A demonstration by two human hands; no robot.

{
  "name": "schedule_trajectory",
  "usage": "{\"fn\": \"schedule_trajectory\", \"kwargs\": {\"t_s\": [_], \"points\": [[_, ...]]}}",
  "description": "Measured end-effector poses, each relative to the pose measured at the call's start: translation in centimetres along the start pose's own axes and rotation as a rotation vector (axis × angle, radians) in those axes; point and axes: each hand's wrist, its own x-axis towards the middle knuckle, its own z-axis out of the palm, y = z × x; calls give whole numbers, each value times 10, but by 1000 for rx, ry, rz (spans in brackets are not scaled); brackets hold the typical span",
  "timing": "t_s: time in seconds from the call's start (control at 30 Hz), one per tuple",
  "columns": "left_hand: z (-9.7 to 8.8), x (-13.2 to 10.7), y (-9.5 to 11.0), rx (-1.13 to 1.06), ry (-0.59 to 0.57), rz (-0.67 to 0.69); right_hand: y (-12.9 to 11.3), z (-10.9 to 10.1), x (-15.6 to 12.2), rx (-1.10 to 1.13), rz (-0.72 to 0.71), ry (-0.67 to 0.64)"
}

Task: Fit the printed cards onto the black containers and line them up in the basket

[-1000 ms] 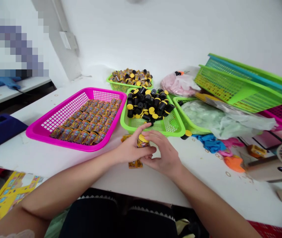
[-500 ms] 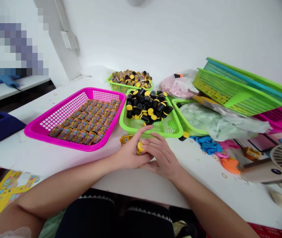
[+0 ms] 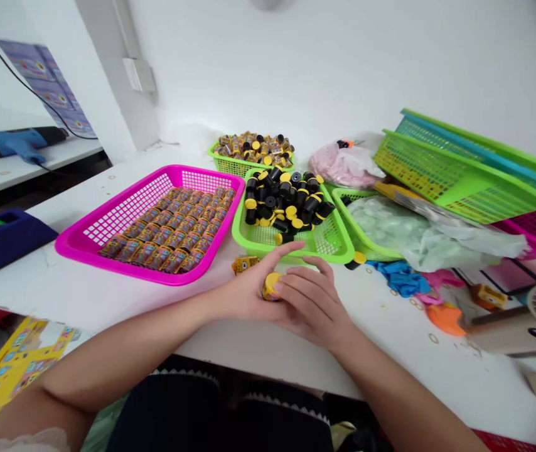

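Clasping a yellow-capped tube (image 3: 272, 286) between the left hand (image 3: 248, 292) and the right hand (image 3: 314, 304), both curling closed around it, low over the white table (image 3: 84, 295), just in front of the middle green basket (image 3: 240, 233). Finding in that basket a loose heap of black tubes (image 3: 282, 198) with yellow caps. Passing, to the left, a pink basket (image 3: 108, 260) holding neat rows of labelled tubes (image 3: 174, 229). Noting behind a smaller green basket (image 3: 225, 166) brimming with mixed tubes (image 3: 253, 144), and rightward another green basket (image 3: 343, 210) carrying a crumpled plastic bag (image 3: 404, 229).

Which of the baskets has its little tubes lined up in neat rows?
The pink basket, farthest left; the green basket beside it holds only a loose heap.
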Motion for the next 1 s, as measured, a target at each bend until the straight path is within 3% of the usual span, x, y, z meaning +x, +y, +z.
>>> {"fn": "schedule_trajectory", "kwargs": {"t_s": [0.1, 0.2, 0.27, 0.4, 0.47, 0.53, 0.57, 0.63, 0.7, 0.8, 0.87, 0.93, 1.0], "points": [[-2, 3, -3, 67, 40, 44, 5, 2, 0, -8, -25, -14], [-4, 6, 2, 166, 228, 87, 11, 4, -5, -42, -13, 16], [-5, 4, 12, 277, 302, 49, 11, 5, -8, -60, 7, 50], [-14, -16, 41, 632, 297, 103, 13, 1, -2, 69, -16, 56], [-27, -28, 56, 761, 348, 134, 28, -2, 9, 126, 127, -1], [-48, -34, 71, 836, 405, 91, 59, 0, 22, 109, 376, -194], [-61, -34, 78, 861, 440, 51, 77, 3, 28, 95, 447, -381], [-91, -25, 86, 902, 526, -38, 115, 16, 38, 78, 467, -819], [-124, -8, 86, 945, 590, -128, 142, 33, 43, 92, 472, -980], [-175, 24, 71, 1064, 563, -335, 156, 48, 45, 91, 476, -1063], [-205, 45, 54, 1150, 538, -476, 152, 43, 46, 79, 490, -1066], [-228, 61, 38, 1202, 540, -552, 141, 28, 44, 64, 546, -965], [-242, 72, 25, 1240, 533, -605, 128, 10, 37, 63, 619, -737]]}}
